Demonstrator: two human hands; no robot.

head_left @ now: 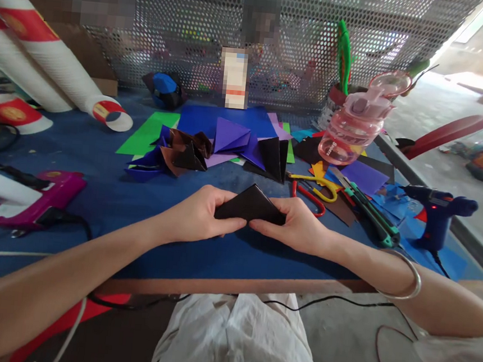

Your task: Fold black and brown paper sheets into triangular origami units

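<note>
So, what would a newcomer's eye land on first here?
Probably the black folded paper at centre, held between the left hand and right hand. Then the pink bottle beyond the right hand, the magenta power strip at left, and the stacked red-and-white cups at upper left.

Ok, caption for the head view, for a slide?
Left hand and right hand pinch a folded black paper above a blue tabletop, scissors and glue gun alongside.
</note>
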